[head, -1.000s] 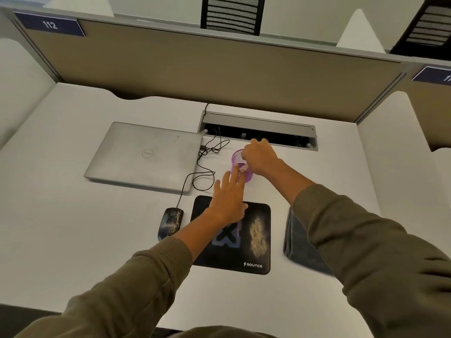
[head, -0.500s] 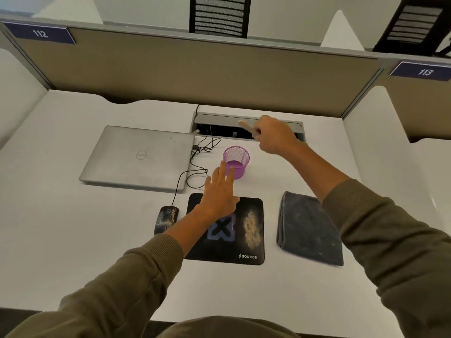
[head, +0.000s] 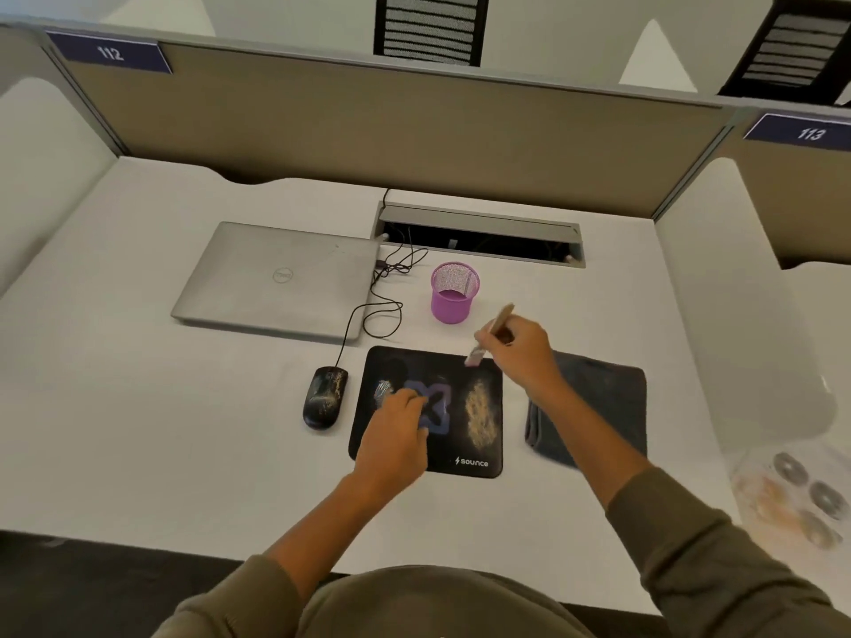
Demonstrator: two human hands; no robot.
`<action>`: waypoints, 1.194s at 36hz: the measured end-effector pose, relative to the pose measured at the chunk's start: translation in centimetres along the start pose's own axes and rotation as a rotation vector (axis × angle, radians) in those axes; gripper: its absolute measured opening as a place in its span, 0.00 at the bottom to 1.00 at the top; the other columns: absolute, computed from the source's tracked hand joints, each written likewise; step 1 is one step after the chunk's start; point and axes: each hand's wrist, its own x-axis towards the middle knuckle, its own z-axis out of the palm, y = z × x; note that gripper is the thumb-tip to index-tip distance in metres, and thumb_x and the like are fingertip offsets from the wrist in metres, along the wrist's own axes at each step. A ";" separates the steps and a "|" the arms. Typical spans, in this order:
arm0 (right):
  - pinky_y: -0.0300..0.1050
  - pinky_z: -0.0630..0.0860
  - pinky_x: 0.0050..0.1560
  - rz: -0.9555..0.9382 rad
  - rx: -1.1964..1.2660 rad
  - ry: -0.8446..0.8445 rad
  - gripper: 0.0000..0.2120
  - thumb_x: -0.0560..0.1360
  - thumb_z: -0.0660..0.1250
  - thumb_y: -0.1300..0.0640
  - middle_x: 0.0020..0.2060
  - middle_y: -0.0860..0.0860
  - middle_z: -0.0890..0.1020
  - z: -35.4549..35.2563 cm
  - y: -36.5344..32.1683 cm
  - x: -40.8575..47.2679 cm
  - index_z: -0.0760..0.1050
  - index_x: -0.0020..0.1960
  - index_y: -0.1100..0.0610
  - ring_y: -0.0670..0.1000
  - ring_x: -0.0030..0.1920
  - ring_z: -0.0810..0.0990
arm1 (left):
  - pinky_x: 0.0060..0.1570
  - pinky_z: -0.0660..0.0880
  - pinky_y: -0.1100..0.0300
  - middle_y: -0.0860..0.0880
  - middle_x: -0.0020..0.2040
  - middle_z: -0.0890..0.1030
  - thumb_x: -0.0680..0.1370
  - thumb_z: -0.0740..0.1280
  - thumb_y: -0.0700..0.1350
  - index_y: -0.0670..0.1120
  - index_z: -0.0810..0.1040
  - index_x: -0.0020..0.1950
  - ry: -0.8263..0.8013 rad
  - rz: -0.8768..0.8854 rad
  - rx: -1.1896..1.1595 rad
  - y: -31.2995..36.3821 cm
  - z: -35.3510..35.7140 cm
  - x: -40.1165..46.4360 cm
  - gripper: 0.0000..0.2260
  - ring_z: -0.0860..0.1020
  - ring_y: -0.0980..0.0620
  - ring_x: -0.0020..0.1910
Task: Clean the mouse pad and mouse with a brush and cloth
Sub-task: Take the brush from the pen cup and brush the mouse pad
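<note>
White and broad, the cubicle table (head: 138, 430) is fenced at the back by a tan partition, and everything here is placed from the black rectangular mouse pad with a blue X logo (head: 428, 361). Well to its far left lies a closed silver laptop (head: 281, 280); just beside its left edge sits the dusty black corded mouse (head: 324, 397), its cable looping back toward the laptop. On the pad's left half the left hand (head: 396, 435) rests with fingers curled down against the surface, holding nothing that I can see — it serves to pin the pad. A tan streak of dust (head: 479, 419) runs down the pad's right half. Behind the pad stands a purple mesh cup (head: 453, 292). Over the pad's far right corner the right hand (head: 522, 347) has its grip closed round a small wooden-handled brush (head: 490, 336), bristles pointing down at the corner. Just right of the pad lies a folded dark grey cloth (head: 603, 398).

Judged from here, brushing should go in short strokes toward one edge — best the near one, where bare table lies open. Sweeping left would dirty the mouse, sweeping right the cloth. The left hand should keep pressing so the pad does not slide.
</note>
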 end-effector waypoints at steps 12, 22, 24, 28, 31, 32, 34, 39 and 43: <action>0.28 0.77 0.45 -0.100 -0.043 -0.137 0.06 0.82 0.70 0.61 0.44 0.49 0.84 5.4 -1.1 0.0 0.84 0.55 0.63 0.37 0.38 0.82 | 0.75 0.66 0.57 0.49 0.79 0.67 0.83 0.69 0.51 0.47 0.68 0.81 -0.151 -0.054 0.140 -0.4 2.4 -4.4 0.27 0.70 0.48 0.75; 0.52 0.84 0.49 -0.084 -0.247 -0.242 0.06 0.82 0.70 0.56 0.45 0.53 0.85 6.3 2.1 -0.3 0.81 0.51 0.59 0.51 0.45 0.85 | 0.75 0.67 0.55 0.48 0.81 0.64 0.84 0.68 0.52 0.46 0.66 0.81 -0.182 0.032 0.272 -0.9 2.4 -4.4 0.27 0.69 0.47 0.75; 0.45 0.82 0.46 -0.082 -0.280 -0.288 0.07 0.82 0.69 0.56 0.46 0.53 0.85 6.0 2.4 -1.0 0.81 0.54 0.61 0.50 0.45 0.83 | 0.75 0.66 0.54 0.47 0.81 0.63 0.84 0.67 0.54 0.46 0.66 0.81 -0.192 0.031 0.285 -1.0 2.6 -4.4 0.28 0.67 0.47 0.76; 0.36 0.72 0.41 -0.101 -0.308 -0.330 0.06 0.83 0.68 0.57 0.43 0.50 0.81 5.0 2.0 -1.2 0.80 0.53 0.60 0.45 0.39 0.79 | 0.76 0.65 0.53 0.46 0.82 0.62 0.84 0.67 0.54 0.46 0.65 0.82 -0.207 0.030 0.313 -1.0 2.9 -4.4 0.29 0.66 0.46 0.78; 0.34 0.72 0.40 -0.118 -0.274 -0.260 0.06 0.83 0.68 0.57 0.40 0.49 0.81 4.5 1.0 -0.4 0.79 0.49 0.58 0.44 0.38 0.79 | 0.77 0.65 0.53 0.46 0.83 0.62 0.84 0.67 0.54 0.46 0.65 0.82 -0.215 0.038 0.329 -1.0 3.0 -4.4 0.29 0.65 0.46 0.78; 0.36 0.75 0.42 -0.126 -0.257 -0.223 0.06 0.83 0.69 0.58 0.40 0.50 0.82 4.5 0.7 -0.2 0.79 0.48 0.58 0.45 0.38 0.80 | 0.77 0.64 0.52 0.46 0.83 0.62 0.84 0.67 0.54 0.45 0.65 0.82 -0.218 0.038 0.334 -1.0 3.0 -4.3 0.29 0.65 0.45 0.78; 0.41 0.82 0.45 -0.133 -0.165 -0.180 0.04 0.82 0.69 0.61 0.42 0.52 0.84 4.7 0.5 -0.3 0.81 0.50 0.61 0.46 0.38 0.84 | 0.78 0.64 0.51 0.45 0.83 0.61 0.84 0.67 0.54 0.45 0.65 0.82 -0.230 0.031 0.338 -1.0 3.0 -4.3 0.29 0.64 0.44 0.79; 0.41 0.85 0.51 -0.102 -0.157 -0.229 0.06 0.83 0.68 0.61 0.43 0.50 0.85 5.4 1.7 -1.9 0.83 0.56 0.61 0.42 0.39 0.85 | 0.78 0.64 0.50 0.45 0.84 0.60 0.84 0.67 0.53 0.46 0.64 0.82 -0.243 0.034 0.357 -1.1 3.1 -4.2 0.29 0.64 0.44 0.79; 0.31 0.80 0.44 -0.042 -0.282 -0.376 0.07 0.84 0.67 0.56 0.45 0.47 0.82 4.9 3.1 -3.7 0.80 0.58 0.58 0.44 0.41 0.82 | 0.78 0.64 0.50 0.44 0.83 0.60 0.84 0.67 0.53 0.45 0.64 0.82 -0.239 0.039 0.362 -1.0 3.3 -4.2 0.29 0.64 0.43 0.79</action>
